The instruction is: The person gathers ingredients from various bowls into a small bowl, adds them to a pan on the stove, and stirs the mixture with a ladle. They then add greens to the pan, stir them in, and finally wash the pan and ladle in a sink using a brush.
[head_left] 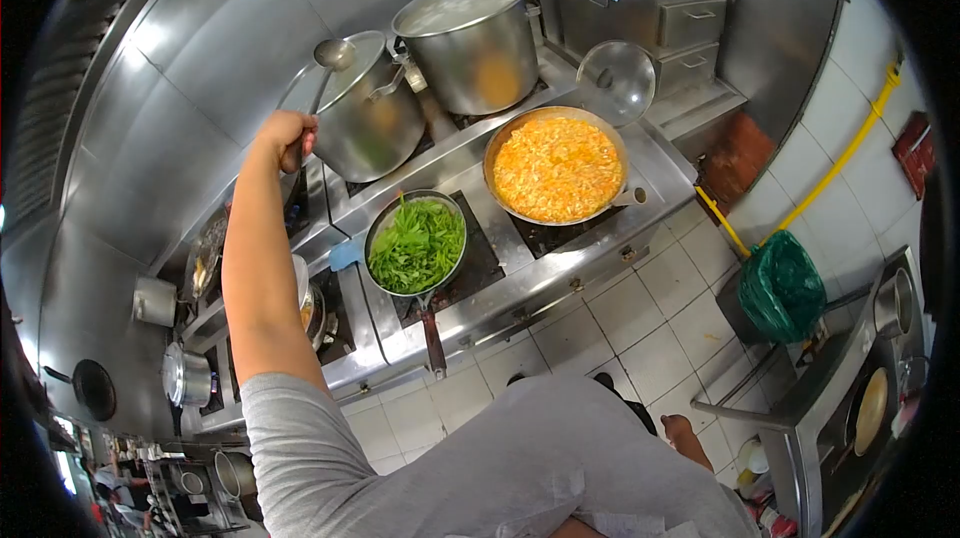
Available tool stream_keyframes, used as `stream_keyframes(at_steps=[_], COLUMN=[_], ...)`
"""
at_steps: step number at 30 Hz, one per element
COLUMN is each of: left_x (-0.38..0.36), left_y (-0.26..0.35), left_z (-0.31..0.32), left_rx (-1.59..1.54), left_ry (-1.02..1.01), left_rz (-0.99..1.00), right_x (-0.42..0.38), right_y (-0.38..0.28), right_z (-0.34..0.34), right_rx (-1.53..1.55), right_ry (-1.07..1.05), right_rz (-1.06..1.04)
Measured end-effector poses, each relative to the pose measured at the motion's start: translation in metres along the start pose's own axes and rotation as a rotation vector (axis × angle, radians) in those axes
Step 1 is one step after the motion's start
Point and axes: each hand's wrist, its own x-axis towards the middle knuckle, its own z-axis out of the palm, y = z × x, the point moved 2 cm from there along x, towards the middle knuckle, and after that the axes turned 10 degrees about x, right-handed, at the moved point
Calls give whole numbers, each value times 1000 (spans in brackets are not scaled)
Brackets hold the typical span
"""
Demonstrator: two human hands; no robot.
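Observation:
My left hand (290, 138) is closed round the handle of a metal ladle (335, 55), whose bowl is over the lid of a large steel pot (368, 133). Low at the right, beside my body, hangs my right hand (682, 428); its fingers are too small to make out. A pan of green leaves (416, 246) sits on the front burner, its dark handle pointing toward me. To its right stands a wide pan of orange and white food (558, 170).
Another tall pot (472, 53) stands at the back of the stove. A glass lid (617, 83) leans right of it. A green-lined bin (782, 288) and a metal counter (800, 438) are on the right. Pressure cooker (187, 375) and frying pan (94, 390) are at the left.

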Motion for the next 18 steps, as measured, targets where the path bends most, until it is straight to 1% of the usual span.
stream_keyframes(at_steps=[1,3,5,8,9,11,12,13,14,15,16,17,18], left_x=[-6,-29,-49,-75,-86,-129,-152,-169,-184,-198,-210,-229,-243], left_y=[0,5,6,1,-5,-8,-11,-22,-34,-47,-64,-78,-94], left_z=[-1,1,-3,-14,-17,-12,-9,-9,-8,-5,-7,-3,3], left_rx=[-3,-255,-288,-355,-359,-405,-363,-368,-391,-413,-481,-518,-580], left_ry=[5,-36,-19,-29,-17,46,26,38,43,48,-33,-34,-66], left_rz=[-4,7,24,180,170,252,268,252,283,313,302,246,224], right_x=[6,5,-20,-36,-16,19,18,18,12,25,35,55,71], right_y=[6,0,-22,-42,-28,-9,-16,-26,-34,-23,-22,-13,-8], right_z=[-1,-10,-25,-35,-32,-26,-29,-31,-35,-36,-33,-31,-31], right_rx=[-62,-131,-214,-268,-282,-470,-487,-434,-383,-403,-363,-321,-343], right_ry=[0,0,-56,-81,-87,-205,-214,-197,-181,-190,-180,-173,-186], right_rz=[0,-5,13,-11,-15,-172,-174,-137,-99,-97,-241,-384,-379])
